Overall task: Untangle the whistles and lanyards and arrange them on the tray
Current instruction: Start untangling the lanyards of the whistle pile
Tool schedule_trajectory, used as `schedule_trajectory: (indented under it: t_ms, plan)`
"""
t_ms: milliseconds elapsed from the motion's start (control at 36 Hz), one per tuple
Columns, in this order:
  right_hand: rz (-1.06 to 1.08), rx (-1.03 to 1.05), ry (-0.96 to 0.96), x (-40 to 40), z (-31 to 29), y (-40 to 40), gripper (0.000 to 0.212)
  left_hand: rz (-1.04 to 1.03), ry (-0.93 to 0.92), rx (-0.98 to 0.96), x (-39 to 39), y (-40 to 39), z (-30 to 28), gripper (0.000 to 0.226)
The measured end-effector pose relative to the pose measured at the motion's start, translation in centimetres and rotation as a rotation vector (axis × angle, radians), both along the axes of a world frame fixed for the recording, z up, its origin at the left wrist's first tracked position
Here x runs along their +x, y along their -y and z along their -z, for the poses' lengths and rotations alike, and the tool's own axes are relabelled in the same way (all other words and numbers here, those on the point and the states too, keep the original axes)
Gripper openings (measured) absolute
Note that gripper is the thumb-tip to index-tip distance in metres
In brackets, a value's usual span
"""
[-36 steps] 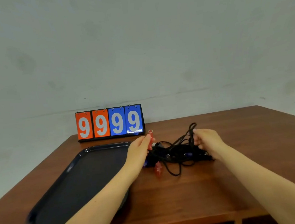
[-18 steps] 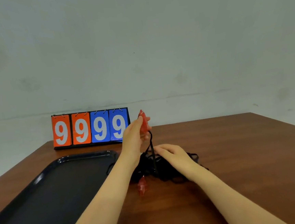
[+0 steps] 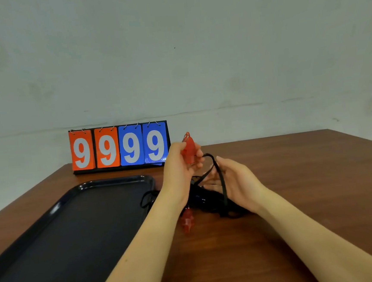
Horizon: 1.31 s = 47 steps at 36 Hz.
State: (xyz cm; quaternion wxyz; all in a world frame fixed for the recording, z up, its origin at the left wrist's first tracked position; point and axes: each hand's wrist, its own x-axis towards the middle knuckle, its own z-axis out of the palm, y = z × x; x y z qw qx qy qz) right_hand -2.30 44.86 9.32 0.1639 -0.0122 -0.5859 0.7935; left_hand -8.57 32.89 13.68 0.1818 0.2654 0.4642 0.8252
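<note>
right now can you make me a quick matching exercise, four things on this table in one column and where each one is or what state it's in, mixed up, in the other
Things:
1. red whistle
2. second red whistle
3. tray
4. scoreboard

States:
A. stands upright at the table's far edge, by the wall
B. lies on the table beside the lanyard tangle
C. held up in the left hand
D. lies flat, no whistle on it; one black loop over its rim

Pairs: 1-C, 2-B, 3-D, 4-A
</note>
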Motion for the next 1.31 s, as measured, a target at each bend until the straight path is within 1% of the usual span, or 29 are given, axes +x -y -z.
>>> schedule_trajectory:
  t_ms: [56, 111, 167, 250, 333, 389, 444, 472, 500, 528, 583, 611, 639, 694, 806, 917, 1000, 1083, 1139, 1194, 1250, 1306]
  plan:
    - [-0.028, -0.115, 0.0, 0.1, -0.3, -0.2, 0.036, -0.023, -0.004, -0.019, -0.2, 0.0, 0.2, 0.028]
    - [-0.047, -0.126, 0.003, 0.1, -0.3, -0.3, 0.035, -0.03, -0.009, -0.024, -0.3, 0.0, 0.3, 0.027]
    - [-0.05, -0.053, 0.027, -0.1, 0.0, -0.4, 0.035, -0.028, -0.023, -0.025, -0.3, -0.1, 0.5, 0.027]
    - [-0.045, 0.065, 0.047, 0.0, 0.4, -0.4, 0.03, -0.039, -0.038, -0.033, -0.3, -0.1, 0.5, 0.028]
    - [-0.01, 0.096, 0.021, 0.0, 0.4, -0.4, 0.028, -0.055, -0.038, -0.067, -0.3, -0.2, 0.6, 0.029]
    - [-0.002, -0.001, -0.004, 0.1, 0.2, -0.5, 0.024, -0.083, -0.034, -0.123, -0.5, -0.4, 0.5, 0.029]
    - [0.003, -0.148, -0.041, 0.4, -0.3, -0.7, 0.023, -0.141, -0.041, -0.23, -1.0, -1.0, 0.5, 0.03]
    - [0.013, -0.212, -0.059, 0.5, -0.5, -0.9, 0.023, -0.188, -0.07, -0.305, -1.3, -1.2, 0.7, 0.03]
    - [0.028, -0.272, -0.076, 0.7, -0.8, -1.0, 0.023, -0.247, -0.147, -0.377, -1.5, -1.4, 1.0, 0.031]
    - [0.041, -0.324, -0.093, 0.9, -1.1, -1.2, 0.024, -0.302, -0.267, -0.424, -1.7, -1.5, 1.5, 0.031]
    - [0.073, -0.374, -0.136, 1.4, -1.7, -1.7, 0.025, -0.382, -0.517, -0.458, -1.7, -1.3, 2.7, 0.034]
    - [0.091, -0.381, -0.161, 1.6, -2.0, -2.0, 0.026, -0.412, -0.601, -0.482, -1.6, -1.2, 3.1, 0.035]
    - [0.109, -0.39, -0.185, 1.9, -2.3, -2.2, 0.027, -0.438, -0.659, -0.503, -1.7, -1.1, 3.4, 0.034]
    - [0.14, -0.417, -0.233, 2.5, -2.8, -2.8, 0.028, -0.475, -0.717, -0.533, -1.9, -1.2, 3.6, 0.032]
    - [0.214, -0.47, -0.334, 3.4, -3.4, -3.4, 0.028, -0.56, -0.694, -0.566, -2.6, -1.3, 4.1, 0.029]
    - [0.251, -0.52, -0.445, 4.2, -3.8, -4.1, 0.033, -0.581, -0.576, -0.482, -2.7, -1.0, 4.1, 0.028]
    - [0.265, -0.531, -0.488, 4.7, -3.7, -4.7, 0.034, -0.631, -0.566, -0.477, -2.5, -0.8, 3.9, 0.029]
    - [0.293, -0.475, -0.486, 4.9, -3.4, -5.3, 0.029, -0.621, -0.527, -0.473, -2.2, -0.7, 3.8, 0.031]
    - [0.358, -0.382, -0.441, 4.8, -3.2, -5.5, 0.029, -0.582, -0.473, -0.467, -2.0, -0.7, 3.7, 0.033]
    - [0.489, -0.197, -0.338, 4.6, -2.9, -5.4, 0.028, -0.53, -0.36, -0.449, -1.9, -0.9, 3.4, 0.032]
    - [0.629, 0.06, -0.206, 4.4, -2.7, -4.8, 0.029, -0.478, -0.205, -0.408, -1.8, -1.0, 3.0, 0.031]
    - [0.677, 0.294, -0.099, 4.3, -2.4, -4.1, 0.031, -0.427, -0.123, -0.35, -1.7, -1.1, 2.7, 0.033]
